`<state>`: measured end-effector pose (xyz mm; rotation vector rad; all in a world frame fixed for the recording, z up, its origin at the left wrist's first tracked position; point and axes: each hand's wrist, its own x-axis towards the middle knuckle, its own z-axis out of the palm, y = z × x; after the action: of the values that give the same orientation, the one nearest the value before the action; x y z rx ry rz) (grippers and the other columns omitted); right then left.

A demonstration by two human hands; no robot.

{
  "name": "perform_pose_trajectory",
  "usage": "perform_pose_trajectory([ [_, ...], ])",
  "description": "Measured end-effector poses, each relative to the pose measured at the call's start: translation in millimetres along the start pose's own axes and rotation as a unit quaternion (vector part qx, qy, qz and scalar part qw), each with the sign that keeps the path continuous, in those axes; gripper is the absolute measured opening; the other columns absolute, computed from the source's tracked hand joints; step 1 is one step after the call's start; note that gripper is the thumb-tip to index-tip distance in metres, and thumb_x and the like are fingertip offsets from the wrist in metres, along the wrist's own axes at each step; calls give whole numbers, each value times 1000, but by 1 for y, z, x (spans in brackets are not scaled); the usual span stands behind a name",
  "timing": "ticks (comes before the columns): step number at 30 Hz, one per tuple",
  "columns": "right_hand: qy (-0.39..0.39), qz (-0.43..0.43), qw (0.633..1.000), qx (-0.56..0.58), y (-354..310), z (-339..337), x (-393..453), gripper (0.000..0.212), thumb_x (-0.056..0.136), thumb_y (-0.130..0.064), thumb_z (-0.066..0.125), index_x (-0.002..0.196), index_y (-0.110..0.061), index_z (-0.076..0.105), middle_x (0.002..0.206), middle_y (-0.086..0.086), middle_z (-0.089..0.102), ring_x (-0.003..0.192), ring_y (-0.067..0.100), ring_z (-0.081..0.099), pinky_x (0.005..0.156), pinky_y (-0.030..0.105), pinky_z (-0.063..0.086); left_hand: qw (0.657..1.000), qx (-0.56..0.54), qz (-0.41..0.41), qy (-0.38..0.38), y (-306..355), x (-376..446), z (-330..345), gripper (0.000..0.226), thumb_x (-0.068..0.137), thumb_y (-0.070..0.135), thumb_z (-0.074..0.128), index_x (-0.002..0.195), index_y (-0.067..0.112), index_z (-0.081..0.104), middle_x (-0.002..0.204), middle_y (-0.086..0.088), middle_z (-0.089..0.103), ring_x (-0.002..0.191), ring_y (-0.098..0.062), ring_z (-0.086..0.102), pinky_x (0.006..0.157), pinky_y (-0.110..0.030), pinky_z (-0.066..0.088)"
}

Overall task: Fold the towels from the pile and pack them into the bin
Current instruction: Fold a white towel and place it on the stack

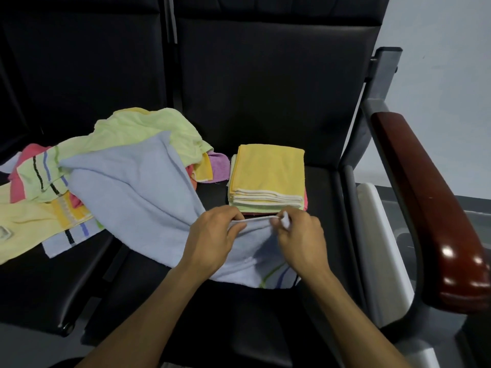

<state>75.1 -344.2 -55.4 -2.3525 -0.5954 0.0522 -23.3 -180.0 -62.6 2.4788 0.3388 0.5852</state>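
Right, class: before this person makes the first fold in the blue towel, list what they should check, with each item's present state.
1. Both hands grip the blue towel edge: left hand, right hand: ok.
2. Towel spread flat: not ok, it drapes over the unfolded pile.
3. Far corners free: cannot tell.
4. Folded stack tidy, yellow on top: ok.
5. Bin within reach: cannot tell, none in view.

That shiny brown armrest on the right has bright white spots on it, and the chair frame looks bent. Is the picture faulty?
Head view: the spots on the armrest are glare from lights on glossy wood. The bent frame is wide-angle distortion, strongest near the edges. The black seat reads dim and flat, while the blue towel and both hands, left hand and right hand, are fairly sharp.
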Motion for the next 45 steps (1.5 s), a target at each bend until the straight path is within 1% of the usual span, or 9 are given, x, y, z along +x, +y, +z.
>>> perform_pose_trajectory([
  [5,-130,-63,988,50,-8,6,-11,10,87,-32,67,97,-30,65,82,-7,69,76,14,63,65,36,50,998,-11,37,-47,4,-1,2,9,94,26,70,88,19,69,85,7,67,80,-13,61,70,-39,51],
  [11,37,12,999,-22,-3,-8,0,14,96,-29,57,85,-22,52,69,0,55,63,24,51,50,32,30,1000,1,3,-11,0,1,-1,10,94,22,69,85,18,66,82,9,64,77,-13,58,67,-41,50],
  [15,-132,-80,986,65,-7,3,-8,12,94,-37,62,103,-30,64,82,-7,67,77,13,62,66,35,49,996,-47,41,-57,7,-2,-1,14,96,32,61,86,23,63,80,12,62,73,-10,58,65,-40,50],
  [22,64,43,990,118,-3,-15,6,34,100,-30,53,68,-16,51,61,0,54,61,20,53,53,32,34,999,-22,-38,-6,-3,3,-10,30,100,32,57,75,28,42,67,10,45,65,-10,46,61,-34,39],
  [25,-92,-5,980,175,-12,-11,-3,12,97,-41,59,102,-31,64,79,-9,65,72,-1,60,58,15,42,992,-108,-14,-57,15,1,-8,30,101,23,60,75,30,45,64,9,49,63,-4,46,58,-20,34],
  [27,-164,-42,971,171,-15,-2,-9,17,98,-40,58,86,-29,63,75,-13,65,71,-2,58,61,16,42,988,-121,18,-98,19,-1,-3,23,98,20,63,80,27,52,71,10,56,69,-4,52,62,-20,37],
  [34,25,46,994,96,-5,-7,1,48,101,-37,54,60,-17,37,54,-3,43,52,14,42,47,29,29,991,-104,-69,-53,-3,4,-10,23,100,29,58,81,18,55,74,1,61,72,-15,55,66,-27,39],
  [40,-147,-25,975,167,-16,0,-8,19,101,-36,53,92,-22,62,80,-5,66,77,9,60,66,29,43,982,-156,-9,-110,13,0,-7,12,94,26,63,85,19,61,78,7,64,74,-9,59,71,-30,46],
  [45,23,8,993,115,-8,-7,1,33,103,-27,51,71,-20,52,61,-3,55,58,12,52,50,23,35,996,-47,-45,-67,-7,4,-13,20,90,27,71,80,27,54,74,8,60,73,-13,57,66,-37,45],
])
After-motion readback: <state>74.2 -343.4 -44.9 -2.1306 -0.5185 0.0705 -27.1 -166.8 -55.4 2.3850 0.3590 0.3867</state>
